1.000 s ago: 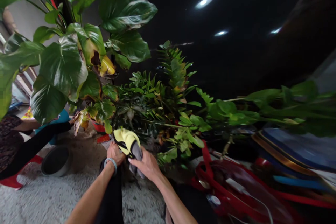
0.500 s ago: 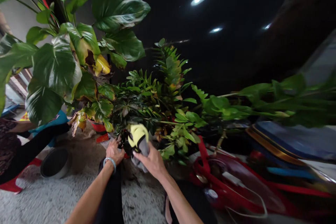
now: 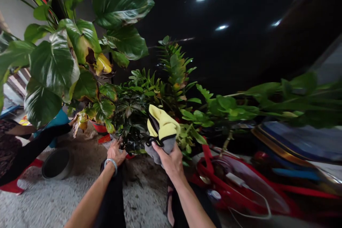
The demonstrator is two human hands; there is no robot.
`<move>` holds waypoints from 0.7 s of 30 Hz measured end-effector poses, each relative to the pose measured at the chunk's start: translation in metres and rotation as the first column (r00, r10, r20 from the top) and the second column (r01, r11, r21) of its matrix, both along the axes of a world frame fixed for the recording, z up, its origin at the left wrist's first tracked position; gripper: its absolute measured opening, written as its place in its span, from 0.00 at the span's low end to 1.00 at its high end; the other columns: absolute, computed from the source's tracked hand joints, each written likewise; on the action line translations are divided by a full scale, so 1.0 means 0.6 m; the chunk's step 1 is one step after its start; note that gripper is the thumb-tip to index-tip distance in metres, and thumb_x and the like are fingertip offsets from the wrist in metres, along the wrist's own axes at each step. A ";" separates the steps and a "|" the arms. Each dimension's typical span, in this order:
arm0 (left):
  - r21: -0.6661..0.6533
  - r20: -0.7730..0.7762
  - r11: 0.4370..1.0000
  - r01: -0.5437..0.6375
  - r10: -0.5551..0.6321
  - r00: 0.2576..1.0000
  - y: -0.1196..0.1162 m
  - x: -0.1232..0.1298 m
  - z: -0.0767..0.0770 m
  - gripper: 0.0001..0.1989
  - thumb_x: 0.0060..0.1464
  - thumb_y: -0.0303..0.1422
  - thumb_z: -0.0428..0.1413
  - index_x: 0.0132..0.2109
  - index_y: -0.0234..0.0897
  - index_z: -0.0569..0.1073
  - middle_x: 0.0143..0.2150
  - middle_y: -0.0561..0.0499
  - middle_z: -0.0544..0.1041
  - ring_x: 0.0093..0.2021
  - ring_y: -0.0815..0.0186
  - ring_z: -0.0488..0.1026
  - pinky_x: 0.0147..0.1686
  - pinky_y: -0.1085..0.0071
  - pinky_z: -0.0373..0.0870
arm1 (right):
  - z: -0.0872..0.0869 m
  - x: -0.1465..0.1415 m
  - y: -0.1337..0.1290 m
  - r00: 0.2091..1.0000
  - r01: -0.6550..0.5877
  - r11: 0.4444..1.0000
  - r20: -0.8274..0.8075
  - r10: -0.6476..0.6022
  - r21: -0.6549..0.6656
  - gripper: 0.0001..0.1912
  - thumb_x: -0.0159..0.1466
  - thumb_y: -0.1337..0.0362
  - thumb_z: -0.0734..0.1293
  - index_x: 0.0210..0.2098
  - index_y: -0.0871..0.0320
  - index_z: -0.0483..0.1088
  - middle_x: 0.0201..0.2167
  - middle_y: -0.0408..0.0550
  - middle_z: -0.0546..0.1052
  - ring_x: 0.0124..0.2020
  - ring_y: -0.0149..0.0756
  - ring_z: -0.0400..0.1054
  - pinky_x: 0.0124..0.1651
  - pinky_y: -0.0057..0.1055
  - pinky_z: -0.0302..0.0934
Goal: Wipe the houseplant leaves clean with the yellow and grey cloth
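1. Half a second on from the earlier frame, your yellow-and-grey cloth (image 3: 165, 124) has moved up and to the right in your right hand (image 3: 172, 162), its yellow side now fanned wider. Your left hand (image 3: 116, 154) stays in nearly the same place.
2. Behind it all, a dark wall (image 3: 240, 25) shows three bright patches of light.
3. Before you to the left, a tall plant (image 3: 50, 66) spreads broad green leaves, some browned at the edges, one partly yellow.
4. Lower plants (image 3: 133, 107) crowd the middle, directly behind your hands and the cloth.
5. To your right sits a red bag (image 3: 208, 158), with a white charger (image 3: 235, 179) and its cable (image 3: 263, 199) at it.
6. At far left, another person's black-clad leg (image 3: 45, 142) stretches over a red stool (image 3: 29, 171).
7. A grey tub (image 3: 64, 172) stands on the rough floor (image 3: 144, 199) near that stool.
8. The cloth hangs bunched in front of the low plants, grey part down in your grip and yellow part uppermost, apart from your left hand.
9. Your right hand is closed on the cloth's grey part, thumb on top.
10. Your left hand is half-curled at the edge of the dark leaves; you cannot tell from here whether its fingers hold anything.
11. A pale bracelet (image 3: 114, 166) circles your left wrist.
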State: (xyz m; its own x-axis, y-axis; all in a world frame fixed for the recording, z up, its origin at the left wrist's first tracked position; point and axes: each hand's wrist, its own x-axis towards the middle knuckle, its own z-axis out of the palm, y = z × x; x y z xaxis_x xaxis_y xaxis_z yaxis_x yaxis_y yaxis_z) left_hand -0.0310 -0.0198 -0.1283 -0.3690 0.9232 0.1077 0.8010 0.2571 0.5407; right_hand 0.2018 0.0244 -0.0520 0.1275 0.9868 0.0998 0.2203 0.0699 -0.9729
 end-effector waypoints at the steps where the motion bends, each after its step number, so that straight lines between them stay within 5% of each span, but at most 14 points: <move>1: -0.001 0.002 1.000 -0.004 0.004 1.000 0.000 0.001 0.001 0.28 0.53 0.27 0.58 0.62 0.36 0.76 0.59 0.41 0.79 0.61 0.51 0.74 0.62 0.58 0.71 | -0.014 -0.003 -0.001 0.999 -0.036 0.999 0.031 0.037 -0.039 0.28 0.48 0.42 0.74 0.40 0.55 0.75 0.38 0.56 0.85 0.43 0.54 0.79 0.45 0.41 0.71; 6: 0.009 0.013 1.000 -0.025 0.024 1.000 0.000 0.002 0.001 0.25 0.53 0.27 0.59 0.59 0.39 0.78 0.58 0.43 0.80 0.60 0.53 0.75 0.61 0.61 0.70 | -0.124 -0.007 -0.054 0.935 -0.294 0.914 0.117 0.336 -0.279 0.17 0.49 0.49 0.71 0.32 0.54 0.75 0.28 0.49 0.84 0.34 0.50 0.79 0.39 0.38 0.70; 8: -0.024 0.014 0.999 -0.040 0.040 0.999 0.001 0.001 0.001 0.24 0.53 0.28 0.59 0.58 0.40 0.78 0.57 0.44 0.80 0.59 0.54 0.75 0.60 0.63 0.71 | -0.141 -0.011 -0.076 0.916 -0.356 0.891 0.082 0.392 -0.283 0.15 0.51 0.51 0.70 0.32 0.54 0.76 0.28 0.48 0.84 0.33 0.48 0.79 0.38 0.37 0.70; 12: -0.059 0.004 0.997 -0.042 0.042 0.999 0.001 0.000 0.001 0.23 0.54 0.29 0.58 0.58 0.37 0.78 0.55 0.43 0.81 0.58 0.55 0.76 0.58 0.65 0.71 | -0.087 -0.024 -0.072 0.946 -0.323 0.928 -0.027 0.324 -0.184 0.18 0.52 0.48 0.71 0.35 0.55 0.76 0.30 0.50 0.84 0.34 0.48 0.80 0.38 0.37 0.72; 16: -0.052 0.003 0.998 -0.044 0.044 0.999 0.000 -0.001 -0.001 0.23 0.55 0.30 0.57 0.58 0.36 0.78 0.59 0.41 0.80 0.60 0.54 0.74 0.60 0.64 0.69 | -0.019 -0.033 -0.020 0.997 -0.045 0.998 -0.064 0.043 -0.040 0.29 0.52 0.41 0.73 0.44 0.56 0.75 0.41 0.56 0.85 0.44 0.53 0.81 0.46 0.41 0.75; 18: -0.048 0.008 0.998 -0.047 0.047 0.999 0.000 -0.002 -0.002 0.23 0.54 0.29 0.57 0.58 0.38 0.77 0.59 0.42 0.80 0.60 0.54 0.75 0.60 0.64 0.69 | -0.021 -0.034 -0.001 0.992 0.040 0.997 -0.114 -0.048 -0.067 0.30 0.51 0.40 0.74 0.43 0.56 0.75 0.40 0.57 0.85 0.44 0.54 0.81 0.45 0.40 0.76; 21: -0.018 0.012 0.998 -0.062 0.062 0.998 -0.001 -0.003 -0.001 0.26 0.53 0.29 0.58 0.60 0.39 0.76 0.60 0.42 0.79 0.61 0.52 0.74 0.62 0.61 0.69 | -0.069 -0.033 -0.004 0.938 0.039 0.967 -0.325 -0.123 -0.254 0.29 0.46 0.39 0.75 0.36 0.55 0.74 0.31 0.55 0.85 0.36 0.54 0.82 0.35 0.40 0.77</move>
